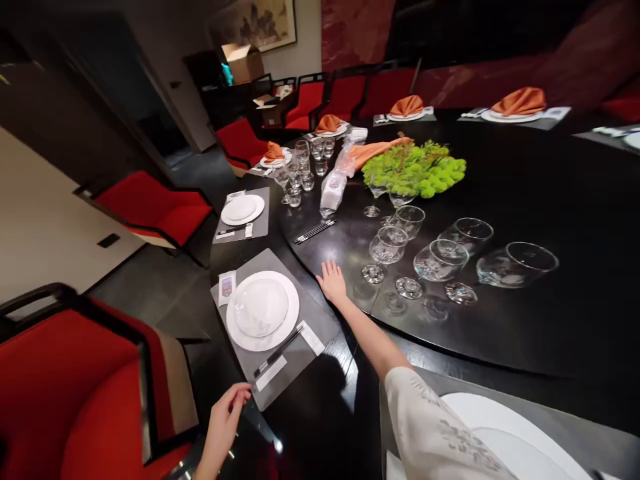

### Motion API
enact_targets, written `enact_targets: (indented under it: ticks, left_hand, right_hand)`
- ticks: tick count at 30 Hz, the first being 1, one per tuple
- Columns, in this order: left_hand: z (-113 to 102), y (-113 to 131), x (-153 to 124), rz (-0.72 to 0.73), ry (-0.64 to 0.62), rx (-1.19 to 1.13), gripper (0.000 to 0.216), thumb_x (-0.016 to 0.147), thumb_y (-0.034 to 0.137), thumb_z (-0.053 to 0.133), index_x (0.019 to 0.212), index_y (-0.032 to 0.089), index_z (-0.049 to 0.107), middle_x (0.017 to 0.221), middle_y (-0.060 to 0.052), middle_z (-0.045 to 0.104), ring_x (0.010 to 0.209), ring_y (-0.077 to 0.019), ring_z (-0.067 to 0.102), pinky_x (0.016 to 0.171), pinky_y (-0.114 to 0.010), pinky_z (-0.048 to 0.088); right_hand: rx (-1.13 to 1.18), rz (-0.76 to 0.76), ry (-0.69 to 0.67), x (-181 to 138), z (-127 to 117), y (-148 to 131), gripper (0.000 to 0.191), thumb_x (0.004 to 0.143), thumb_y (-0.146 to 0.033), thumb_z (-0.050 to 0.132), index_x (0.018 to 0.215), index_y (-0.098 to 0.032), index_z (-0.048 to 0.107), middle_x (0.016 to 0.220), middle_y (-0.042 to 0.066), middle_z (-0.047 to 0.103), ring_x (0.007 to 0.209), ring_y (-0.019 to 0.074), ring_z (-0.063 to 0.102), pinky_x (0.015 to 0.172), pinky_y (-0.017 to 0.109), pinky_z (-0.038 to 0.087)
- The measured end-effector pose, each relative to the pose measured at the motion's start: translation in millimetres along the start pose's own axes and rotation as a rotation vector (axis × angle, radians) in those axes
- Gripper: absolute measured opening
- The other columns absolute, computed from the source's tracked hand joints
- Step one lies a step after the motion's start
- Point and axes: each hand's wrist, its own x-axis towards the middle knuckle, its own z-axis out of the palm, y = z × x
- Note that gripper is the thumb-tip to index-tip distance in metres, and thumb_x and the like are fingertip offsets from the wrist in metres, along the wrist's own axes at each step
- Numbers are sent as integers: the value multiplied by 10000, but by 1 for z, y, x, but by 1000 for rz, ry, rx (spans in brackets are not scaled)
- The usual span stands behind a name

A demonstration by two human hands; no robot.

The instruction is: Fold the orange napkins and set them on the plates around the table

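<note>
My right hand [333,281] lies flat on a black lazy Susan [520,333], fingers spread, holding nothing. Just beyond it stand several stemmed wine glasses [440,260]. My left hand [225,420] hangs at the near table edge, fingers lightly curled around nothing I can see. Closest to it is a grey placemat [305,357] bearing a white plate [263,310] with a clear glass dish on top. Black chopsticks [278,350] lie on the mat beside the plate. A patterned white sleeve [435,427] covers my right forearm.
Red-upholstered chairs [80,393] ring the black round table [320,413]. Further place settings hold orange folded napkins [519,101]. A green floral centrepiece [414,169], a plastic-wrapped bundle [333,190] and small glasses [303,173] stand on the lazy Susan. A cardboard box [243,63] sits at the back.
</note>
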Motion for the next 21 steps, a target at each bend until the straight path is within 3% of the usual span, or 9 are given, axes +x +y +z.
enact_targets:
  ticks: [3, 6, 9, 13, 17, 21]
  left_hand:
    - [8, 37, 74, 143, -143, 56, 418, 845, 517, 420, 931, 202, 681, 881, -72, 700, 836, -217, 653, 791, -328, 523]
    - [32, 77, 151, 376, -260, 136, 348, 880, 393, 392, 963, 193, 665, 967, -81, 681, 913, -205, 628, 847, -336, 499]
    - [61, 108, 224, 599, -312, 221, 309, 874, 283, 390, 1019, 164, 636, 1042, -94, 656, 1003, -204, 586, 943, -369, 447]
    - [95, 131, 311, 736, -353, 349, 364, 842, 204, 403, 1156, 134, 574, 1177, -110, 609, 1131, -223, 526, 1024, -406, 389]
    - [122, 140, 377, 740, -362, 477, 454, 831, 172, 399, 1266, 70, 485, 1338, -157, 490, 1283, -233, 412, 1096, -406, 312]
    - [144, 148, 417, 794, -427, 572, 478, 836, 182, 409, 1291, 43, 455, 1404, -183, 405, 1350, -243, 314, 1118, -405, 270]
  right_hand:
    - [-21, -16, 0, -8, -3, 7, 608, 932, -421, 303, 1415, -52, 322, 1478, 172, 235, 1381, 306, 186, 1121, 473, 172]
    - [-35, -29, -9, -17, -9, 13, 610, 930, -445, 311, 1415, -75, 332, 1478, 156, 241, 1383, 289, 192, 1124, 467, 190]
    - [-61, -45, -14, -29, -15, 25, 614, 928, -462, 324, 1414, -87, 338, 1479, 138, 252, 1385, 273, 195, 1133, 444, 200]
    - [-77, -79, -26, -49, -24, 45, 611, 924, -480, 338, 1410, -110, 351, 1477, 120, 265, 1382, 263, 210, 1133, 437, 224]
    - [-71, -128, -18, -71, -35, 69, 598, 918, -471, 378, 1413, -138, 346, 1470, 115, 282, 1378, 251, 229, 1117, 449, 275]
    - [-81, -180, -41, -95, -48, 98, 586, 917, -451, 395, 1421, -160, 328, 1464, 101, 297, 1374, 239, 243, 1103, 453, 313]
